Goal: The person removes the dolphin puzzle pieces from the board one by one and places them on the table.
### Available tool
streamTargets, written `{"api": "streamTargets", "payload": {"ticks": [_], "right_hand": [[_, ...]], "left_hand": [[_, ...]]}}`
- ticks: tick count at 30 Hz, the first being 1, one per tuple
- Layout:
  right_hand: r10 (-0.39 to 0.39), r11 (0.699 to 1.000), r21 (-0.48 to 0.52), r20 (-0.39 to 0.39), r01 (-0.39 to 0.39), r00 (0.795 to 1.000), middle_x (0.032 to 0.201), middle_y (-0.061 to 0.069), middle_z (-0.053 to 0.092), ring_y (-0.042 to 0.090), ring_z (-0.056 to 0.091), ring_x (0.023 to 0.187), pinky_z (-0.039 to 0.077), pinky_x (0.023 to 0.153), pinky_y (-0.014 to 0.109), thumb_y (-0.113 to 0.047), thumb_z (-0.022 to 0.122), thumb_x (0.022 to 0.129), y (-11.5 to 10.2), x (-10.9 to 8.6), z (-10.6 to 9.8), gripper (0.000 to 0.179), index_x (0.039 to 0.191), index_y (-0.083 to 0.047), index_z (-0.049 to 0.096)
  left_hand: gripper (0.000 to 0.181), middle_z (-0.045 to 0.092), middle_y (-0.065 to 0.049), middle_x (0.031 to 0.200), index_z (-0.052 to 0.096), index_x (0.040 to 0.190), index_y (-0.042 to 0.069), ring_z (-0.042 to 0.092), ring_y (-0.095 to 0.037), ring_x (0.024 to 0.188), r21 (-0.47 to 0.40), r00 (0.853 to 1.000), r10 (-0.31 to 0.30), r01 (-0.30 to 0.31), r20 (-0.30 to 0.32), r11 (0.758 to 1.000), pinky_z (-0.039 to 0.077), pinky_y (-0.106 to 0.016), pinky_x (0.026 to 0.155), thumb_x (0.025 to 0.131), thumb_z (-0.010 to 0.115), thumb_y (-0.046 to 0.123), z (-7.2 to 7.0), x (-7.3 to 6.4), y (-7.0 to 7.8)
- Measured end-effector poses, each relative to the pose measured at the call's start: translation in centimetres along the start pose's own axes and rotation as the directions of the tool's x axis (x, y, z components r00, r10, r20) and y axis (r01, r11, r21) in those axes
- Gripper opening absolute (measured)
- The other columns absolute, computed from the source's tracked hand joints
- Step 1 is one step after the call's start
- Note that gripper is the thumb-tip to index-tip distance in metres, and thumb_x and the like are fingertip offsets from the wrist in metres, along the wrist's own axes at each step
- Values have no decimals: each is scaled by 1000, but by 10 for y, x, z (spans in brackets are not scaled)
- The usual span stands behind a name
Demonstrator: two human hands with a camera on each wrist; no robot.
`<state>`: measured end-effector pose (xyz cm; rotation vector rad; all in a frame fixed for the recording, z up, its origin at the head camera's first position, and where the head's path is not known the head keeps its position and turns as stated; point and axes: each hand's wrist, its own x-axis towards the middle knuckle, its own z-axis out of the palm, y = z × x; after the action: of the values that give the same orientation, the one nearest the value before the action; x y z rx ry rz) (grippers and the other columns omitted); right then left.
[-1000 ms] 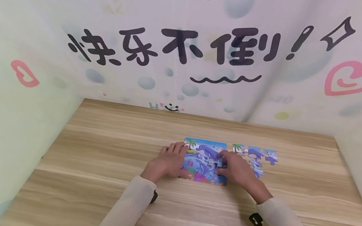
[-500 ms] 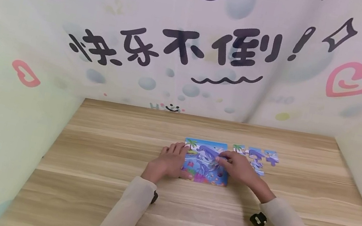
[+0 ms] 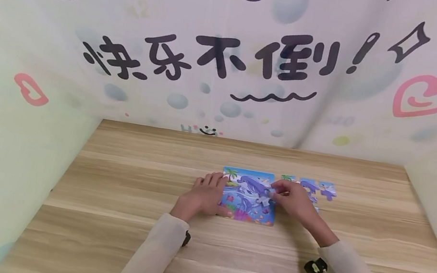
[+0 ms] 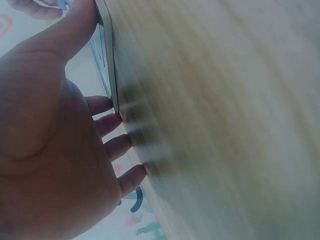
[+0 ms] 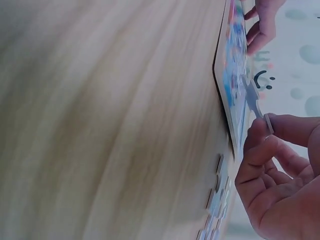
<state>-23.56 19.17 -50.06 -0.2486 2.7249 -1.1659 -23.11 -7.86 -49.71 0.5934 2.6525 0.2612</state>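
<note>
A flat jigsaw puzzle board (image 3: 241,213) with a dolphin and sea picture lies on the table. My left hand (image 3: 204,196) rests along its left side, thumb on the lower left corner. The left wrist view has those fingertips touching the tabletop beside the board's edge. Over the board's right part, my right hand (image 3: 297,204) pinches a jigsaw piece (image 5: 252,97) between thumb and fingertips. The piece is tilted above the board in the right wrist view, its grey side showing. Whether it touches the board, I cannot tell.
Several loose jigsaw pieces (image 3: 328,190) lie on the wooden table (image 3: 143,167) right of the board, partly behind my right hand. A printed fabric wall (image 3: 153,105) rises at the table's back edge, with side walls left and right.
My right hand has shifted slightly right across the board, and the pinched jigsaw piece now shows plainly left of its fingertips. The left hand has stayed in place.
</note>
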Motion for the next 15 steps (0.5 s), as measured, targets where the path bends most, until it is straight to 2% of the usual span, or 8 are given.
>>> {"api": "streamTargets", "payload": {"ticks": [6, 15], "right_hand": [[50, 995, 87, 3, -50, 999, 98, 15, 66, 19, 63, 83, 54, 65, 27, -7, 70, 90, 9, -3, -9, 28, 115, 5, 64], [84, 985, 152, 14, -85, 996, 96, 15, 65, 16, 61, 75, 56, 63, 29, -6, 71, 90, 22, -11, -27, 27, 113, 5, 64]], "left_hand": [[99, 19, -10, 161, 19, 157, 11, 20, -30, 147, -4, 1000, -4, 4, 3, 1000, 25, -49, 113, 86, 64, 63, 1, 0, 0], [99, 17, -10, 161, 18, 158, 12, 19, -30, 147, -10, 1000, -7, 7, 5, 1000, 25, -49, 114, 87, 64, 62, 0, 0, 0]]}}
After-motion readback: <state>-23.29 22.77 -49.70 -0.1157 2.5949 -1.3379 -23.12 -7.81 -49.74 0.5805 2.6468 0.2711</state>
